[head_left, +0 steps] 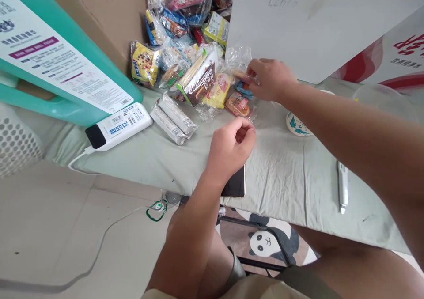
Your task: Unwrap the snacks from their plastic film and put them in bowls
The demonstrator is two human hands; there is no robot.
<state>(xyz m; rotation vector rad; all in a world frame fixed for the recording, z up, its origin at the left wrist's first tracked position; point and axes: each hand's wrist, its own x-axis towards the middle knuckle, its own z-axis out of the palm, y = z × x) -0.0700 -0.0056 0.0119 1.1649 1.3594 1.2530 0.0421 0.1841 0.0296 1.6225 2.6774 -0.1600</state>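
Note:
My right hand [273,79] is at the right side of a heap of wrapped snacks [185,47]. Its thumb and fingertips close on a small snack in clear plastic wrap [241,75]; the exact kind is hard to make out. Just below the fingers lie a blue packet [244,89] and a reddish-brown wrapped snack [238,104]. My left hand [232,146] hovers in front of the heap, fingers curled and thumb against the forefinger, with nothing visible in it. Beneath that wrist a dark phone [234,183] rests at the table edge.
Two silver packets [174,119] lie left of my left hand, beside a white power bank [119,126] with a cable. A large green jug [66,56] stands at left. On the right are a leaf-patterned cup [298,126], a white pen-like object [343,187] and a white board [311,29].

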